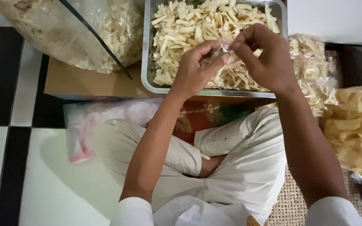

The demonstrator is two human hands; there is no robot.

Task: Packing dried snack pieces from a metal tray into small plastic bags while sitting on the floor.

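Observation:
My left hand (195,67) and my right hand (265,56) meet above the near edge of a metal tray (146,50), both pinching a small clear plastic bag (222,49) between the fingertips. The tray is filled with pale strip-shaped crackers (189,25). I sit cross-legged in light trousers (239,159) right below the tray.
A large clear sack of the same crackers (84,29) stands at the top left on brown cardboard (84,81). Small filled packets (315,71) and a bag of round yellow chips (355,125) lie at the right on a woven mat. A stack of empty plastic bags (89,125) lies by my left knee.

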